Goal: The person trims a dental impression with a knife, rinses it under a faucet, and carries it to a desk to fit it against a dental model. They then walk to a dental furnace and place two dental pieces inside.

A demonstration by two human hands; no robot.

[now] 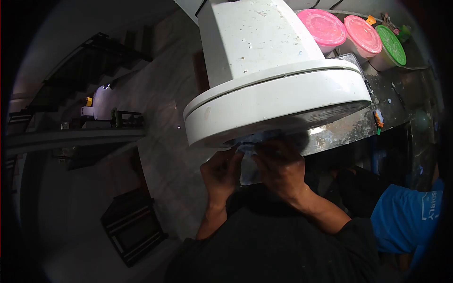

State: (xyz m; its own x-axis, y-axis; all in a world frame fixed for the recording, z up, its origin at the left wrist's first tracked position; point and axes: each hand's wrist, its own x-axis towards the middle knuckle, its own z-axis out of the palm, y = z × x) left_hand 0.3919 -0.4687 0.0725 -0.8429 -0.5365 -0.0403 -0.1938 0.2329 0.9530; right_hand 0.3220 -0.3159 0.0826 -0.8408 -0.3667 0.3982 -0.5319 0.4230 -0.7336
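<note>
Both my hands are close together in shadow beneath the front edge of a large white rounded machine housing [278, 94]. My left hand [222, 172] has its fingers pressed together at a small, bluish-white piece [247, 147]. From the other side, my right hand [282, 167] has bent fingers at the same piece. The piece's shape is hard to make out. Below and between the hands shows a pale, translucent patch [250, 172]. The housing hides part of the fingertips.
Right of the housing, a dark worktop [339, 133] bears two pink-lidded tubs [322, 27] [363, 35], a green-lidded tub [390, 45] and a small orange-and-blue item [379, 119]. A person in a blue shirt [401, 219] is at the lower right.
</note>
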